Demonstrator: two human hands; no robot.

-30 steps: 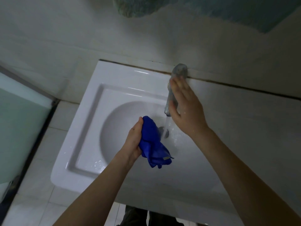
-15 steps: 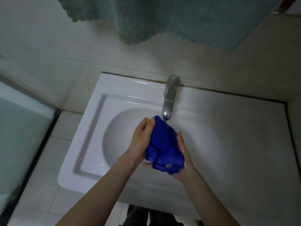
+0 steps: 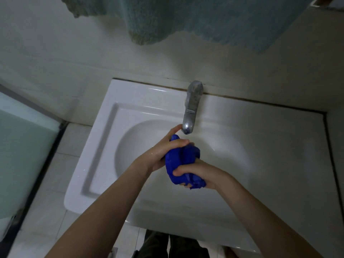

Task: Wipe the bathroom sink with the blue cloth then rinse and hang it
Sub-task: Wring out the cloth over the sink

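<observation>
We see both hands closed around the bunched blue cloth (image 3: 179, 157), held above the bowl of the white sink (image 3: 96, 146), just below and in front of the tap (image 3: 191, 108). Our left hand (image 3: 163, 150) wraps its fingers over the upper part of the cloth, with one fingertip close beside the tap's spout. Our right hand (image 3: 202, 174) grips the lower end, fingers curled over it, and a bit of cloth pokes out beneath the palm. We cannot tell whether water is running. A pale green towel (image 3: 204, 19) hangs on the wall above the sink. To the left stands a frosted glass panel (image 3: 22, 155) beside the tiled floor (image 3: 61, 164).
</observation>
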